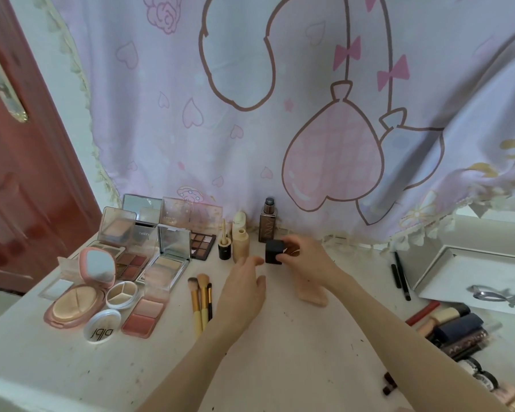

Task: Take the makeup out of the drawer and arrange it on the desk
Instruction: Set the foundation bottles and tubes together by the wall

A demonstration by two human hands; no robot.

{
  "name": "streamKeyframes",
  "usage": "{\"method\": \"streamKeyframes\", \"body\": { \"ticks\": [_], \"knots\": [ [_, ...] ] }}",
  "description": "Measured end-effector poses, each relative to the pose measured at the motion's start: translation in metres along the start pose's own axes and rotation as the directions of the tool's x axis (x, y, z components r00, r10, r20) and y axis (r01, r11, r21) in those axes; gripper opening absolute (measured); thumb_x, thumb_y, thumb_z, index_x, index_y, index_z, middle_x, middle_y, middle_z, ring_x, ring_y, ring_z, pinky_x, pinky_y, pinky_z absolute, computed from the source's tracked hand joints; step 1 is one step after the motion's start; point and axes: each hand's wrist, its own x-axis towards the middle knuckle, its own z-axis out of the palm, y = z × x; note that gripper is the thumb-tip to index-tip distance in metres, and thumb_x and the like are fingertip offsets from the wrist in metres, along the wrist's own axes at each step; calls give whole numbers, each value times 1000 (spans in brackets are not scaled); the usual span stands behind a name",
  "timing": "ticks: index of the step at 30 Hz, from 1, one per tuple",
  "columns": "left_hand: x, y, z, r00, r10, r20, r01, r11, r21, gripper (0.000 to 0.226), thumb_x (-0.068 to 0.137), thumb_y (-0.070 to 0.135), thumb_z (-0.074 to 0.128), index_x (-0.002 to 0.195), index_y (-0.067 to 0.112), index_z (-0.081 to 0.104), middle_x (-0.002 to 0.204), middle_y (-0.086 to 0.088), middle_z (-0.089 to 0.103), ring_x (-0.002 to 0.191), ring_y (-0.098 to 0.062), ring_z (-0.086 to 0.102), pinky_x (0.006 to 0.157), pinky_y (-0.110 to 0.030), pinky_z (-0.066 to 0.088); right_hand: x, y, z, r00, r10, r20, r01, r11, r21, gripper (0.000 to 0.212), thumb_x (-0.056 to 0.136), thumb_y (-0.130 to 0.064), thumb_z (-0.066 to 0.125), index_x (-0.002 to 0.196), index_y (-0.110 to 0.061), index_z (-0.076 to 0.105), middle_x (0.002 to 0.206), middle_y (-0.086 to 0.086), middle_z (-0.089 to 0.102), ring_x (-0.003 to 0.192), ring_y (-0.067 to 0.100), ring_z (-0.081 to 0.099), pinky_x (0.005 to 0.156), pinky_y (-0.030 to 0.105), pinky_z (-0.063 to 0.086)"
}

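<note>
White jar lid (102, 326) reads "dibl"; bottle (267, 223) reads "INNY".

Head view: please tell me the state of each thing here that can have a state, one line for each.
Right hand: grips the small black cube-shaped bottle.
Left hand: open, holds nothing.
Round pink powder compact: lid open.
Clear-lidded rectangular beige powder palette: lid raised.
Round white jar lid: lies flat, off its jar.
Tall brown square foundation bottle: upright, uncapped.
Three bamboo-handled makeup brushes: lying flat, side by side.
</note>
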Motion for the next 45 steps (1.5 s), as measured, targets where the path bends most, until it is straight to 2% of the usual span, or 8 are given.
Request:
{"method": "streamKeyframes", "body": {
  "ticks": [6, 14, 20, 28, 34, 39, 43, 45],
  "knots": [
    [-13, -7, 8, 908, -74, 412, -112, 906, 408, 62, 97, 41, 34, 147, 11, 11, 156, -13, 0, 144, -27, -2, 116, -36, 4, 25, 2, 4, 995, 88, -41, -91, 993, -75, 29, 82, -13, 66, 110, -11, 63, 104, 4, 65, 92, 16, 59, 78, 21, 45],
    [-13, -9, 14, 840, -149, 522, -152, 859, 490, 64, 100, 42, 16, 145, 9, -15, 151, -14, -26, 139, -27, -26, 112, -37, -14, 38, 1, 28, 982, 119, -148, -137, 983, -122, 30, 81, -13, 67, 108, -6, 59, 106, 10, 66, 98, 24, 61, 86, 36, 49],
    [-19, -9, 17, 859, -143, 492, -160, 838, 522, 61, 100, 42, 10, 144, 10, -18, 151, -12, -27, 138, -25, -27, 112, -36, -16, 37, 6, 34, 957, 139, -253, -156, 986, -50, 29, 83, -14, 66, 108, -5, 54, 104, 8, 62, 92, 20, 57, 74, 26, 43],
    [-22, -9, 18, 881, -128, 455, -157, 829, 537, 61, 99, 42, 10, 144, 11, -17, 152, -12, -25, 139, -25, -25, 111, -35, -16, 1, 6, 10, 918, 79, -389, -137, 983, -124, 19, 89, -22, 58, 102, -8, 57, 101, 6, 56, 92, 21, 55, 82, 31, 45],
    [-23, -11, 20, 891, -124, 436, -147, 832, 536, 61, 99, 42, 10, 145, 11, -16, 152, -12, -23, 139, -24, -24, 112, -36, -15, -33, 15, 13, 918, 327, -223, -387, 861, -329, 63, 77, -44, 66, 122, -4, 45, 120, 13, 45, 110, 30, 46, 89, 33, 39],
    [-25, -12, 21, 904, -110, 413, -136, 842, 522, 61, 99, 43, 10, 145, 12, -15, 153, -11, -23, 140, -24, -24, 111, -35, -16, -35, 10, 13, 910, 367, -191, -414, 809, -417, 54, 82, -35, 57, 123, -2, 45, 119, 17, 49, 109, 32, 46, 86, 34, 39],
    [-23, -13, 17, 909, -95, 406, -101, 894, 435, 61, 99, 43, 17, 148, 13, -5, 155, -9, -15, 142, -22, -18, 112, -34, -13, -46, 0, 0, 927, 320, -196, -353, 922, -161, 49, 84, -36, 58, 127, -12, 52, 108, 8, 53, 92, 22, 53, 76, 29, 44],
    [-17, -9, 9, 912, -115, 393, 47, 983, 180, 56, 99, 41, 26, 148, 16, 13, 157, -6, 3, 144, -20, -4, 115, -36, -2, -53, -6, -9, 941, 318, -115, -307, 946, 105, 44, 88, -33, 57, 128, -16, 56, 96, 1, 59, 77, 13, 57, 64, 25, 48]
  ]
}}
